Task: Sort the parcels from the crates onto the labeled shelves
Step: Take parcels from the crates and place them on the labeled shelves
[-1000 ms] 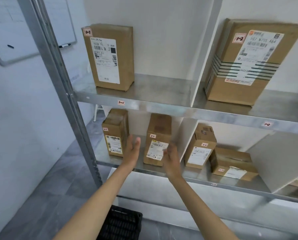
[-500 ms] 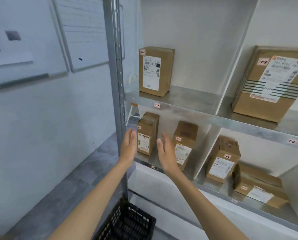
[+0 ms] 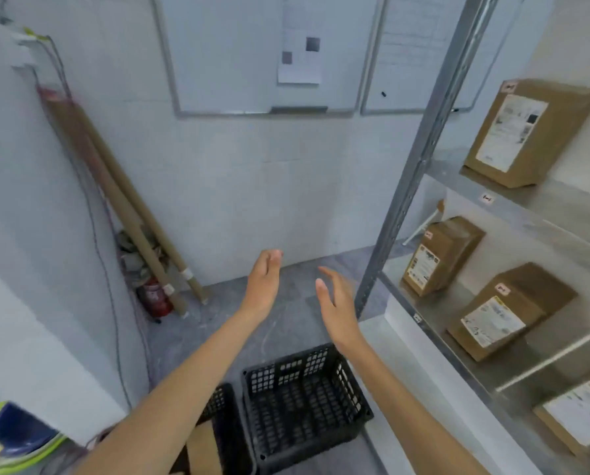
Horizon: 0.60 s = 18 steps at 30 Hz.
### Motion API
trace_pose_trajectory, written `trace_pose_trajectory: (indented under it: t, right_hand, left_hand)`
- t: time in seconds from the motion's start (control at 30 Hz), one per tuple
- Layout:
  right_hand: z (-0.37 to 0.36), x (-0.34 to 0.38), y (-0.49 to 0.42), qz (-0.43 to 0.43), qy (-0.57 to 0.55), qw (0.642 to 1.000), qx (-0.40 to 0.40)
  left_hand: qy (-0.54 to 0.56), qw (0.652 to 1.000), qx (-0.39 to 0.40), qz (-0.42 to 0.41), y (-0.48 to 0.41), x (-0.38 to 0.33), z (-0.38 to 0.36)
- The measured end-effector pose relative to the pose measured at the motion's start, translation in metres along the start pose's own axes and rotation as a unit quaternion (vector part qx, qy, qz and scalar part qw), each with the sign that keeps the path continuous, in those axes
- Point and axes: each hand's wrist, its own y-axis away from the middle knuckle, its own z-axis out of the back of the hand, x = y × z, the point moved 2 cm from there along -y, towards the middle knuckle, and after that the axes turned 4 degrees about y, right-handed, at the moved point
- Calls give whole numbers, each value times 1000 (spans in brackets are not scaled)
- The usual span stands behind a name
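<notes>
White-walled storeroom: my left hand [image 3: 264, 286] and right hand [image 3: 336, 310] hover empty, fingers relaxed, above the black crate [image 3: 293, 368], probably readying to fetch a parcel.

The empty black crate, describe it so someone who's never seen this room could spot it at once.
Follow the front post of the metal shelf rack down to the grey floor. Two black lattice crates sit side by side near its foot. Yours is the crate nearer the rack, with nothing in it; its neighbour holds a cardboard parcel.
</notes>
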Motion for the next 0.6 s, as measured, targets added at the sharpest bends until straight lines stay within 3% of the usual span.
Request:
trace_pose_trajectory:
  t: [0.3, 0.6]
  right_hand:
    - [-123, 25, 68, 3, 15, 985, 172]
    - [-248, 26, 112, -44, 49, 963, 262]
  left_hand:
    - [-61, 984, -136, 99, 84, 55, 179]
    - [-97, 966, -142, 192, 128, 128, 297]
